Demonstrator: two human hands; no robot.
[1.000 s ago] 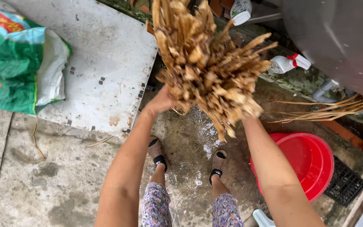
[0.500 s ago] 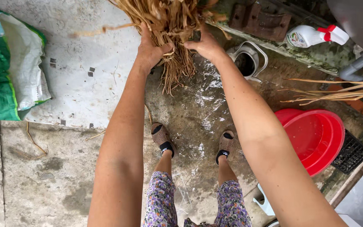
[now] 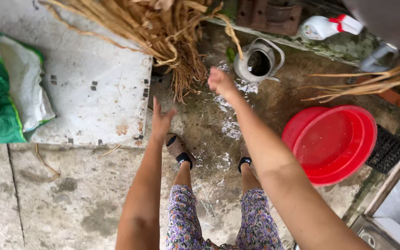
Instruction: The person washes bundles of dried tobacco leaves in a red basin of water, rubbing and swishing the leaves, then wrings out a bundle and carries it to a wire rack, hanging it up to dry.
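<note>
A big bundle of dry tan stalks and roots (image 3: 163, 32) lies at the top of the view, its ends hanging over the edge of a pale slab (image 3: 93, 92) onto wet ground. My left hand (image 3: 160, 121) is below it with fingers spread, holding nothing. My right hand (image 3: 221, 82) is to the right of the bundle's tip, loosely curled and empty. Neither hand touches the stalks.
A metal kettle (image 3: 258, 62) stands just right of the bundle. A red plastic basin (image 3: 332, 143) sits at right, with more loose stalks (image 3: 371, 81) above it. A green and white sack (image 3: 5, 97) lies at left. A white spray bottle (image 3: 325, 26) rests on the ledge. My feet stand on wet concrete.
Both hands have let go of the bundle and dropped back from it. The bundle now rests at the slab's edge, further from me.
</note>
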